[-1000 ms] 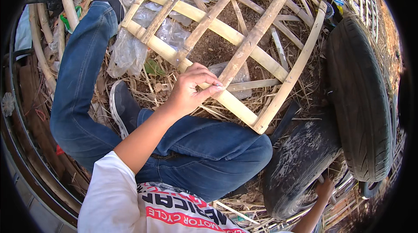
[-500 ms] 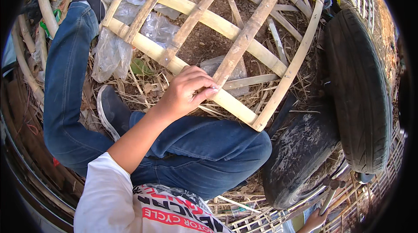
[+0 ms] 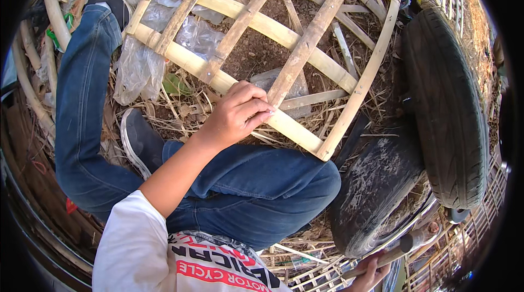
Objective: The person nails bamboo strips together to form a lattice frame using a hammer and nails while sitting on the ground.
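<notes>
Our left arm reaches forward over our knee; the left hand curls its fingers onto the bamboo frame lying on the ground. Our right hand grips a stick low down.

Pale, smooth split-bamboo frame, matt and dusty. Crinkled clear plastic sheet, glossy. Dull black rubber tyres, mud-streaked. Blue denim jeans; dry straw underfoot.

bamboo frame pale yellow-tan | jeans blue | tyre black
</notes>
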`<move>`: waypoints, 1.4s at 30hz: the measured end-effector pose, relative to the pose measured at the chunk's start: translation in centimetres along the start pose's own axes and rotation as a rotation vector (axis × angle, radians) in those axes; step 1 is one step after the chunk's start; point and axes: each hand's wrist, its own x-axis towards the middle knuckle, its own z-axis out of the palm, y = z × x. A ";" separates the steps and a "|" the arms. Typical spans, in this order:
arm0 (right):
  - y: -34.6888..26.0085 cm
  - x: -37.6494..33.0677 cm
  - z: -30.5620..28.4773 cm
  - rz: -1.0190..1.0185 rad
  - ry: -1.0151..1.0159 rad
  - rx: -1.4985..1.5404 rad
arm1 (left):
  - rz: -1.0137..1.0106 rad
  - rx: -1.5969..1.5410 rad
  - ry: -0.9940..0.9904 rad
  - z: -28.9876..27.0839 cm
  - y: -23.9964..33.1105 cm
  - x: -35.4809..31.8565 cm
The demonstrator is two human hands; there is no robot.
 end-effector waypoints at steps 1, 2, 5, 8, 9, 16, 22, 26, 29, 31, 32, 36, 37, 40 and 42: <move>1.1 -0.2 0.9 -0.075 -0.127 0.137 | 0.006 -0.002 -0.010 0.2 0.0 0.1; 2.8 0.2 2.1 -0.071 -0.189 0.244 | -0.004 0.016 -0.002 -0.3 -0.1 -0.3; 2.7 0.2 7.6 -0.031 -0.273 0.234 | 0.019 0.044 -0.007 -0.2 0.0 -0.2; 1.9 0.2 11.4 0.013 -0.356 0.282 | 0.017 0.049 -0.003 -0.4 0.0 -0.2; 2.0 0.3 12.5 0.000 -0.382 0.311 | 0.010 0.046 -0.001 -0.5 0.0 -0.3; 1.0 1.0 16.7 -0.095 -0.325 0.291 | 0.012 0.076 -0.005 -0.2 0.4 -0.2; 1.9 1.8 17.3 -0.161 -0.189 0.133 | 0.010 0.077 0.001 -0.4 0.5 -0.3; 1.0 2.4 18.4 -0.405 -0.187 -0.203 | 0.018 0.053 0.014 -0.3 0.3 -0.3; 0.8 2.3 19.0 -0.415 -0.201 -0.269 | 0.024 0.046 0.012 -0.4 0.3 -0.3; 1.1 2.2 19.3 -0.459 -0.189 -0.288 | 0.032 0.040 0.014 -0.3 0.1 -0.4; 1.3 2.3 19.3 -0.523 -0.174 -0.312 | 0.039 0.034 0.017 -0.3 0.0 -0.4; 1.0 1.9 19.4 -0.554 -0.171 -0.306 | 0.063 0.032 0.047 -0.2 -0.4 -0.8; 0.9 1.7 19.3 -0.532 -0.173 -0.298 | 0.063 0.026 0.050 -0.2 -0.4 -0.8; 0.7 1.4 19.4 -0.478 -0.180 -0.269 | 0.063 0.016 0.050 -0.2 -0.4 -0.8; 0.7 1.3 19.5 -0.463 -0.180 -0.249 | 0.062 0.013 0.038 -0.3 -0.3 -0.8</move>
